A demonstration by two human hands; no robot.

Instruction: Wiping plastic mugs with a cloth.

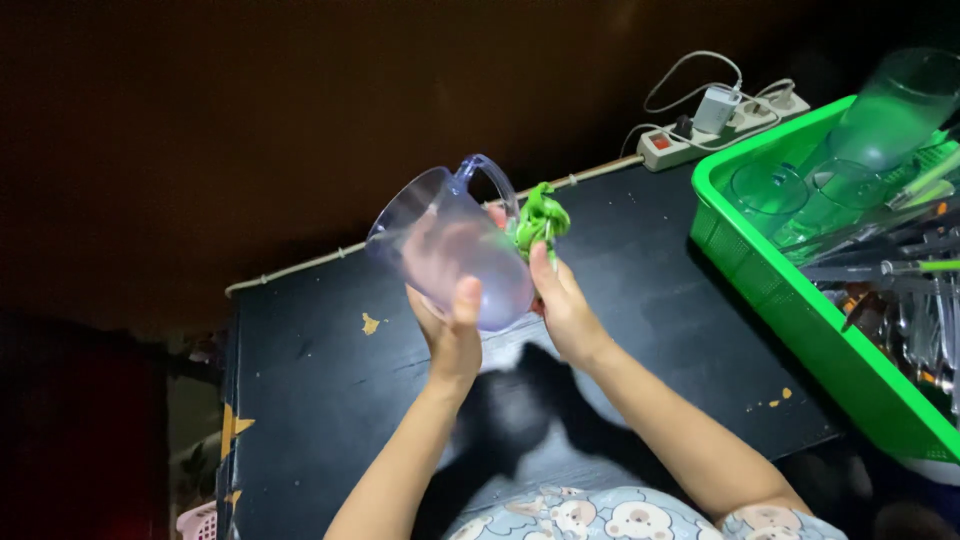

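Observation:
My left hand [450,330] grips a clear plastic jug [440,245] from underneath, thumb on its side wall, and holds it tilted above a black table [320,380]. The jug's handle [490,175] points up and away. My right hand [560,305] holds a crumpled green cloth [541,220] pressed against the jug's side near the handle. Both hands hover over the middle of the table.
A bright green plastic basket [800,310] at the right holds clear glasses [890,110] and several metal utensils [900,290]. A white power strip [700,135] with a plugged-in charger and cables lies at the table's far edge. The surroundings are dark.

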